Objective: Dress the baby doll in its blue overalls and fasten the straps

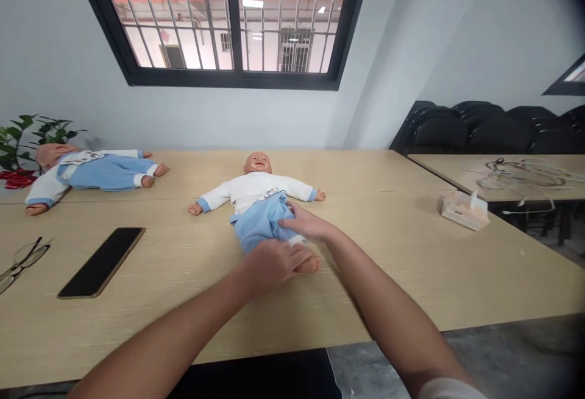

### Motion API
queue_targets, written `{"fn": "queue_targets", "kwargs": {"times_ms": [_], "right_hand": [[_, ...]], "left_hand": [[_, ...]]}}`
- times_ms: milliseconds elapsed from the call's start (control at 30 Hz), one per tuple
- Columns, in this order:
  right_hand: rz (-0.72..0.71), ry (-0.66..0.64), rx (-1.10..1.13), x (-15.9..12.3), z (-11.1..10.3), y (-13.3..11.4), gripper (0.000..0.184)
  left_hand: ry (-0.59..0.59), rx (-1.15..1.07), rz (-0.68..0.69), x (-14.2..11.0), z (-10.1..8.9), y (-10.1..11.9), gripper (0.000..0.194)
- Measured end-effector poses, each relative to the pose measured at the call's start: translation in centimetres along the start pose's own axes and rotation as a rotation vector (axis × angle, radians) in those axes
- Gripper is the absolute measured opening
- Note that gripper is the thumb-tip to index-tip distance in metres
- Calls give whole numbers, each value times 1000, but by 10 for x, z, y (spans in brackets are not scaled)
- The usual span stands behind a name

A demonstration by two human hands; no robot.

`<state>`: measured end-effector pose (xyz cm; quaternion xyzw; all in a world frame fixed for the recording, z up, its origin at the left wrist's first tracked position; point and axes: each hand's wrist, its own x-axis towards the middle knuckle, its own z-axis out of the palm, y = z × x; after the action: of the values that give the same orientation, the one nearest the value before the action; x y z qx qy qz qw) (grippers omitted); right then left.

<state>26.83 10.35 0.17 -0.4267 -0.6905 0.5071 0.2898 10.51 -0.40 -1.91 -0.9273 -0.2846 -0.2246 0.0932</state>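
Observation:
A baby doll lies on its back, arms spread, in a white top with blue cuffs. Its light blue trousers are bunched over the hips and legs. My right hand grips the trouser fabric at the doll's thigh, thumb and fingers closed on it. Lower down, my left hand is closed over the leg near the white trouser cuff. One bare foot shows beside the left fingertips; the other foot is hidden behind that hand.
A second dressed doll lies at the back left beside a potted plant. A phone and glasses rest on the left of the table. On the right are a tissue box, coiled cables and stacked black chairs.

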Motion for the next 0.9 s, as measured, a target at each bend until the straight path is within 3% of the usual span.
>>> {"fn": "queue_targets", "kwargs": {"times_ms": [67,133,267,300,367,433,533,600,667,700,800,900], "right_hand": [[-27,-14,-77,2,-3,5,88],[-73,-34,-132,2,-6,8,90],[-124,-53,-192,3,-11,10,87],[-128,-58,-204,3,-11,8,85],[-141,-50,-243,-1,-8,2,81],[-156,79,-355,-14,2,-7,75],[-198,425,-641,-54,31,-19,54],[-298,388,-740,-89,59,-21,38],[-360,256,-805,-120,90,-16,37],[-347,257,-846,-132,103,-12,41],[-276,378,-949,-144,132,2,58],[-189,450,-1000,-134,135,7,50]], "left_hand": [[-1,-108,-20,-2,-4,-6,32],[76,-215,-103,-6,-12,-22,29],[372,-245,-552,-25,-29,-75,25],[372,-274,-639,-31,-31,-88,29],[226,-430,-718,-44,-33,-109,41],[23,-587,-721,-53,-35,-121,52],[-154,-687,-692,-58,-39,-126,46],[-174,-760,-660,-57,-43,-125,44],[-103,-901,-662,-55,-45,-122,48],[-34,-982,-677,-54,-45,-120,53],[166,-1197,-685,-52,-39,-119,66],[227,-1337,-621,-56,-30,-124,69]]}}
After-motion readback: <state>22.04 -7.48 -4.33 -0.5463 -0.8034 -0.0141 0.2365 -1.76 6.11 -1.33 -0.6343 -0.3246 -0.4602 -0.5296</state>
